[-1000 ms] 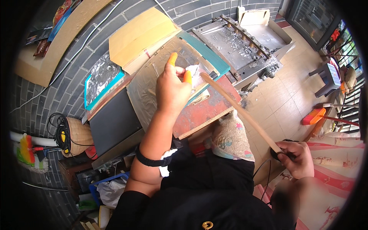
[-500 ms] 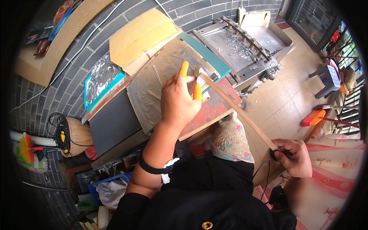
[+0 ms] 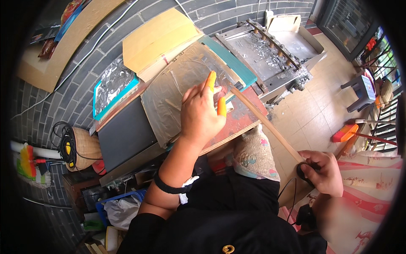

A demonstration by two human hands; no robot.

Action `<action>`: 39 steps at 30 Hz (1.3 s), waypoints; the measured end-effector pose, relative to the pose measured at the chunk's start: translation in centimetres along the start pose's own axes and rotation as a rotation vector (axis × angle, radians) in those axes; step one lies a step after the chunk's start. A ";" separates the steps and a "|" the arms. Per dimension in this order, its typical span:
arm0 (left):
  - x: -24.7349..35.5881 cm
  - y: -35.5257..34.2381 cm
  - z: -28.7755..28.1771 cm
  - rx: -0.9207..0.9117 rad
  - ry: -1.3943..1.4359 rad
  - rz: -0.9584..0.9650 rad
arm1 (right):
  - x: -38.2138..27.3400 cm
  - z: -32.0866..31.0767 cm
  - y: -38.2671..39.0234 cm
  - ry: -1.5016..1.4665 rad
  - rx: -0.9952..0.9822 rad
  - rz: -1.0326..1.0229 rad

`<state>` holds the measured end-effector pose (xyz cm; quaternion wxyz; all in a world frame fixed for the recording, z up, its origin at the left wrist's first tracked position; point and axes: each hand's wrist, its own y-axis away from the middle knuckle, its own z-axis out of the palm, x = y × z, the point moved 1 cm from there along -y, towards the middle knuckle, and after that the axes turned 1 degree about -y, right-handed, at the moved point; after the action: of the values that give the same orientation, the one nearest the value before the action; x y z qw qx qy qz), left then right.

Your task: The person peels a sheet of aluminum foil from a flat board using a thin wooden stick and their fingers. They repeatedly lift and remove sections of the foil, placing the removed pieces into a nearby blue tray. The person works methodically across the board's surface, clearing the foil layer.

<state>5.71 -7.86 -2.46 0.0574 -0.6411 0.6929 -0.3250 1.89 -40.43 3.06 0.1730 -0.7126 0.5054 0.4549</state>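
My left hand [image 3: 202, 115] hovers over the red-and-wood worktable [image 3: 237, 122], beside the far end of a long, thin wooden stick [image 3: 270, 129]. Orange covers wrap its index finger and thumb, which are spread apart; the other fingers are partly hidden. Between finger and thumb a small pale patch shows, too blurred to name. My right hand [image 3: 323, 171] is closed round the stick's near end, where a rounded black part sits under the thumb. From there the stick slants up and left to the table. A crumpled grey-brown plastic sheet [image 3: 169, 108] lies beneath my left hand.
Beyond the sheet stand an open cardboard flap [image 3: 156, 40] and a ribbed teal mat [image 3: 230, 59]. A metal-stained machine [image 3: 270, 51] adjoins at far right. A blue-rimmed foil tray [image 3: 112, 91] leans left. A grey stool [image 3: 361, 91] and orange broom [image 3: 344, 133] are on the right.
The stick's far end has shifted slightly right and nearer to me. My left hand has moved a little right and nearer; my right hand has tilted slightly around the black end.
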 end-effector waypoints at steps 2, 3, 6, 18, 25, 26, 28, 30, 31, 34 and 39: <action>0.1 0.0 -0.1 -0.014 -0.001 -0.016 | -0.3 0.0 -0.4 0.012 -0.008 -0.008; 0.1 0.1 -0.1 -0.019 -0.001 -0.022 | -0.4 0.0 -0.6 0.017 -0.012 -0.012; 0.1 0.0 -0.2 -0.029 0.005 -0.025 | -0.3 0.3 -1.0 -0.017 0.012 -0.006; 0.1 0.1 -0.2 -0.005 0.007 -0.013 | 0.4 0.4 -1.1 -0.033 0.058 0.013; -0.4 -0.2 -0.3 -0.042 0.057 -0.056 | 0.8 -1.0 0.7 0.001 0.010 0.000; -0.4 -0.4 -0.3 -0.049 0.073 -0.060 | 1.0 -1.2 1.0 -0.004 0.002 -0.014; -0.3 -0.8 -0.5 -0.066 0.105 -0.067 | 0.8 -1.4 1.3 -0.004 -0.022 -0.034; -0.1 -1.3 -0.6 -0.083 0.092 -0.068 | 0.4 -1.6 1.4 0.005 -0.056 -0.047; 0.1 -1.5 -0.7 -0.091 0.085 -0.067 | 0.2 -1.6 1.3 0.007 -0.059 -0.047; 0.7 -2.1 -1.1 -0.123 0.031 -0.114 | 0.1 -1.5 1.2 -0.006 -0.050 -0.101; 0.4 -2.8 -0.6 -0.077 0.015 -0.238 | 0.8 -0.7 0.9 -0.044 0.015 -0.231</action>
<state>7.72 -7.88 -0.36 -0.0113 -0.7180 0.6242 -0.3076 1.49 -41.74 2.91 0.2407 -0.7544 0.4196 0.4437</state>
